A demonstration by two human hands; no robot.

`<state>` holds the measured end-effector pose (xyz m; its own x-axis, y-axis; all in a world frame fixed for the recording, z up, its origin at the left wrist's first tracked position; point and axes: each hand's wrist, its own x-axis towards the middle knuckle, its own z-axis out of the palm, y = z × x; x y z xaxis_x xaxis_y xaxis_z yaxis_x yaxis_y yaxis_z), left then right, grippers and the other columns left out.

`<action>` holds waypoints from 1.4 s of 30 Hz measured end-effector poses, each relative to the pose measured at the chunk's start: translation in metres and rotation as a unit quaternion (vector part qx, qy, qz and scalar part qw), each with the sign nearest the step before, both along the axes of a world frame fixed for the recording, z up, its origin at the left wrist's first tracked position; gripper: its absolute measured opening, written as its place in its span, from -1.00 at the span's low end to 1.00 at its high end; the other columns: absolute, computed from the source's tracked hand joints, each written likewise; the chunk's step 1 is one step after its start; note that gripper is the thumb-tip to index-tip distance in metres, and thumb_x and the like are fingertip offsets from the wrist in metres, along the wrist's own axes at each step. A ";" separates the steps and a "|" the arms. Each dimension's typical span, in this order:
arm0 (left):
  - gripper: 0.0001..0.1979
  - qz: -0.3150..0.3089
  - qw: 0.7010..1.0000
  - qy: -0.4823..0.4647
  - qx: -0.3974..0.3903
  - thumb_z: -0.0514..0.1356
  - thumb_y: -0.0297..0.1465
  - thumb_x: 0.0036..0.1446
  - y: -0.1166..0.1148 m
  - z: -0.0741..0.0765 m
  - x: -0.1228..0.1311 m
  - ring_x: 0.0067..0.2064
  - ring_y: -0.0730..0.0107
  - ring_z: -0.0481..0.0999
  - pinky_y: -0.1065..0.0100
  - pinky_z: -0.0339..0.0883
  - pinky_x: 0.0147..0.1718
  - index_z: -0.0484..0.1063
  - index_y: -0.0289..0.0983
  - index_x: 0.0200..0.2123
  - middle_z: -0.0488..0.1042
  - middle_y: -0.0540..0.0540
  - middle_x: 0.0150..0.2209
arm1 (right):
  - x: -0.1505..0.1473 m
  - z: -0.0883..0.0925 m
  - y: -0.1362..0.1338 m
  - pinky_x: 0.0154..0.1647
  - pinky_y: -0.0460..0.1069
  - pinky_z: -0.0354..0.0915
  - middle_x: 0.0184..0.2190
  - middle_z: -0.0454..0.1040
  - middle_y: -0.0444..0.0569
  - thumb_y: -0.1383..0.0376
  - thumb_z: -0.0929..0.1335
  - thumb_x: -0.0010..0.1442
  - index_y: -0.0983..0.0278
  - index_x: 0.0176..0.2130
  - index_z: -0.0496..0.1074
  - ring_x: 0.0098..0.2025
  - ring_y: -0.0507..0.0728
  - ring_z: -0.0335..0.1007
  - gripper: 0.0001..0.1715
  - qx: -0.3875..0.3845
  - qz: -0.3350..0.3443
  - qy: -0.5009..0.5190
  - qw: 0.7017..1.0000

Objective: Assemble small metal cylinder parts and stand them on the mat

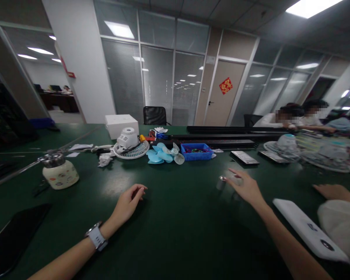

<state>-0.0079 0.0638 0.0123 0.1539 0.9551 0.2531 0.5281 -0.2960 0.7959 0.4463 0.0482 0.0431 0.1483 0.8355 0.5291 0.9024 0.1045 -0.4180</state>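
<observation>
My left hand (130,201) rests on the dark green table (175,225) with a grey watch (97,236) on the wrist. Its fingers are loosely curved, apart from any object, and hold nothing. My right hand (245,187) is stretched forward over the table with fingers spread. Its fingertips are just beside a small silvery cylinder (221,182). A blurred pale bit under the fingers cannot be made out.
A fan lies in parts at the back: white motor on its grille (131,146), blue blades (160,154), blue tray (196,151), white box (121,124). A cream jar (60,174) and black phone (14,238) lie left. A white slab (309,230) and another person's hand (335,191) are right.
</observation>
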 end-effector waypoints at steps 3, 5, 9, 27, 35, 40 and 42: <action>-0.64 -0.006 1.000 -0.005 -0.002 0.01 -0.13 0.21 0.000 -0.001 0.000 -0.32 0.32 0.50 0.30 0.35 -0.29 0.44 -0.24 -0.16 0.50 -0.08 -0.30 | 0.018 -0.010 -0.012 -0.08 0.14 0.37 -0.04 0.48 0.08 -0.11 0.38 -0.02 0.23 0.12 0.35 -0.08 0.27 0.46 -0.20 -0.025 -0.012 0.074 0.997; -0.65 -0.010 1.000 -0.007 -0.005 0.02 -0.14 0.21 0.001 -0.002 0.000 -0.32 0.32 0.50 0.31 0.35 -0.30 0.45 -0.24 -0.16 0.51 -0.08 -0.30 | 0.027 -0.018 -0.018 -0.08 0.15 0.39 -0.11 0.52 0.08 -0.10 0.42 -0.09 0.26 0.09 0.37 -0.10 0.29 0.48 -0.17 -0.075 -0.005 0.110 0.991; -0.64 -0.018 1.000 -0.008 -0.008 0.02 -0.14 0.21 0.002 -0.003 -0.001 -0.31 0.32 0.50 0.31 0.35 -0.28 0.45 -0.24 -0.15 0.51 -0.07 -0.30 | 0.032 -0.025 -0.022 -0.07 0.12 0.42 -0.22 0.57 0.06 -0.05 0.44 -0.12 0.27 -0.05 0.44 -0.19 0.26 0.53 -0.30 -0.173 0.048 0.193 0.965; -0.60 -0.036 0.999 -0.036 -0.006 0.02 -0.11 0.22 -0.016 0.005 0.020 -0.26 0.30 0.48 0.27 0.35 -0.26 0.46 -0.20 -0.07 0.52 -0.10 -0.18 | -0.134 0.004 -0.028 0.06 0.15 0.33 -0.12 0.55 -0.02 0.16 0.43 0.06 0.22 -0.03 0.47 -0.06 0.19 0.47 -0.54 -0.164 0.265 0.210 0.927; -0.65 -0.118 0.990 -0.044 0.060 0.11 -0.20 0.22 -0.035 0.010 0.037 0.07 0.20 0.36 0.11 0.23 0.08 0.46 -0.09 0.04 0.42 -0.15 0.04 | -0.234 -0.021 -0.007 -0.19 0.02 0.30 -0.31 0.53 -0.09 0.25 0.44 0.05 0.23 -0.22 0.51 -0.26 0.13 0.41 -0.76 -0.127 0.361 0.133 0.914; -0.71 -0.115 0.991 -0.036 0.049 0.10 -0.20 0.22 -0.025 0.007 0.038 -0.02 0.21 0.39 0.14 0.30 -0.01 0.56 -0.07 -0.10 0.46 -0.14 -0.07 | -0.228 -0.022 -0.008 -0.12 0.03 0.27 -0.23 0.53 -0.10 0.14 0.46 0.04 0.17 -0.13 0.49 -0.19 0.13 0.41 -0.64 -0.138 0.375 0.139 0.906; -0.73 -0.106 0.992 -0.040 0.057 0.12 -0.19 0.21 -0.022 0.007 0.040 -0.05 0.22 0.40 0.16 0.32 -0.04 0.58 -0.08 -0.15 0.46 -0.14 -0.12 | -0.226 -0.021 -0.009 -0.09 0.03 0.26 -0.17 0.53 -0.10 0.13 0.45 0.06 0.15 -0.07 0.47 -0.16 0.14 0.41 -0.58 -0.141 0.382 0.138 0.903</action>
